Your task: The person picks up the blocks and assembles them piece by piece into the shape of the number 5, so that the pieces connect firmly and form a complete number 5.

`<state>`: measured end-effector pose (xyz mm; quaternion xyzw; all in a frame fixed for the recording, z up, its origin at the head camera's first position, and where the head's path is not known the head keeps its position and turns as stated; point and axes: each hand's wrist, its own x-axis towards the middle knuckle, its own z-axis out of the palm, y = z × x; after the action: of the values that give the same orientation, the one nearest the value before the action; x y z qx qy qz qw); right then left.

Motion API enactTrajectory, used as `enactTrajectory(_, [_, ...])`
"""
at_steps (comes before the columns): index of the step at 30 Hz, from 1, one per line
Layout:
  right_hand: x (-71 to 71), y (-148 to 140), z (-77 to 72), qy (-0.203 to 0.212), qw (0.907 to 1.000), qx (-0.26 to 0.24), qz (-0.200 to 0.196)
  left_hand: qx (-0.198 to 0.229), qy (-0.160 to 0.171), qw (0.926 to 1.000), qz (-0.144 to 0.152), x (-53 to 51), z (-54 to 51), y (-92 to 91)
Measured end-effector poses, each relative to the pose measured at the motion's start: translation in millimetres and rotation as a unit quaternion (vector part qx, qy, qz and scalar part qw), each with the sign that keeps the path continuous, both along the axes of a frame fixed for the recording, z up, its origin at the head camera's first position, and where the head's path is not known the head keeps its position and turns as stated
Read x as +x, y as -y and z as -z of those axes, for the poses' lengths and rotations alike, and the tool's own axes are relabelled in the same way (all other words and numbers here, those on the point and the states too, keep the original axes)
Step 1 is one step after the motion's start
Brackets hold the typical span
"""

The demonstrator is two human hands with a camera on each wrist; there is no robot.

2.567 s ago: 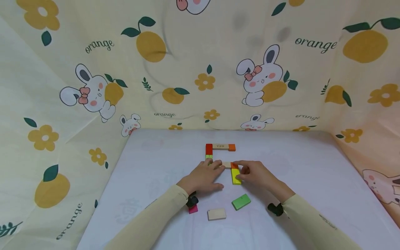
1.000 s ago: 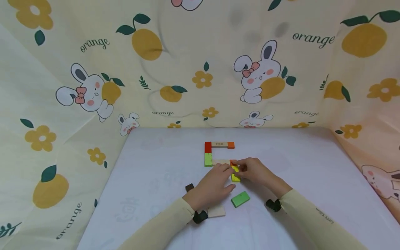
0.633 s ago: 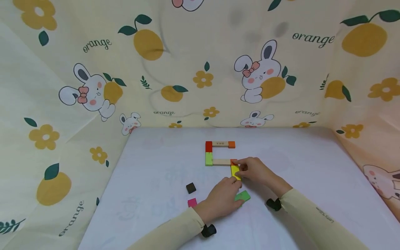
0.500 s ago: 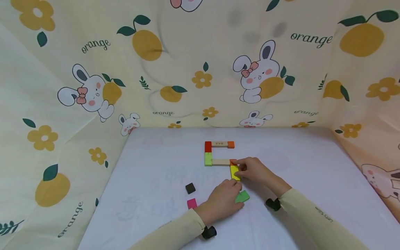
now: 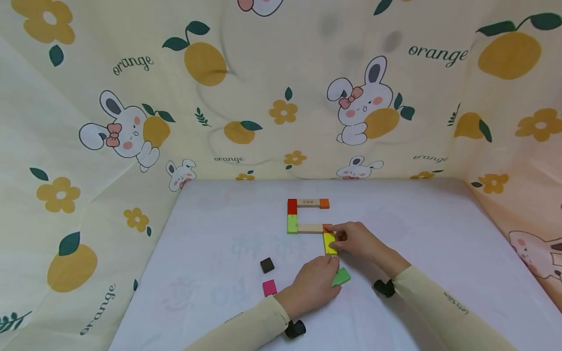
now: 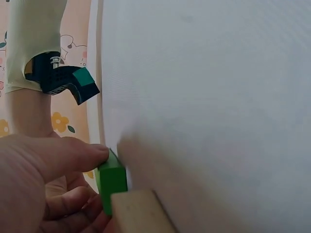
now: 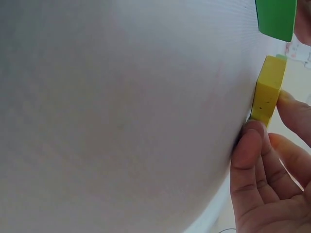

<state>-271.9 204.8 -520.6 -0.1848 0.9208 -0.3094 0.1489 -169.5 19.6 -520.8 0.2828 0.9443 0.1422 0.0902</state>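
Observation:
My left hand (image 5: pixel 313 282) straddles the left end of a green block (image 5: pixel 341 277), thumb on the near side and fingers on the far side. The left wrist view shows the thumb at the edge of the green block (image 6: pixel 112 182), with a plain wooden block (image 6: pixel 141 213) in front; in the head view that wooden block is hidden. My right hand (image 5: pixel 362 241) holds a yellow block (image 5: pixel 329 242), thumb at its side and index finger by a small orange block (image 5: pixel 327 228). In the right wrist view fingertips touch the yellow block (image 7: pixel 266 90).
The orange block adjoins a wooden strip (image 5: pixel 310 228), which meets a lime block (image 5: pixel 292 224), a red block (image 5: pixel 292 206), a printed wooden strip (image 5: pixel 308 203) and another orange block (image 5: pixel 324 204). A black cube (image 5: pixel 267 265) and a pink block (image 5: pixel 270 287) lie left of my left hand.
My left hand has come away from the strips and yellow block, moving nearer and right to the green block. The right hand stays at the yellow block.

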Motion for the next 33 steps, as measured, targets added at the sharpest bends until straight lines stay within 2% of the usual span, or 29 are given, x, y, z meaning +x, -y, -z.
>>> enactTrajectory(6, [0.0,-1,0.9,-0.006,1.0,-0.005,-0.005,0.022,-0.009,0.9997,-0.008,-2.0,2.0,4.6])
enactTrajectory(14, [0.8,-1,2.1,0.004,0.9999,-0.011,0.004,0.063,0.019,0.9966,-0.05,-9.6,1.1,14.9])
enactTrajectory(21, [1.4,-1,2.5,0.0,0.9999,-0.011,0.005,0.057,0.016,0.9963,-0.061,-15.4,-4.2,18.7])
enactTrajectory(33, [1.9,0,1.9,-0.006,1.0,0.002,0.002,0.051,0.024,0.9955,-0.076,-21.7,-2.2,19.3])
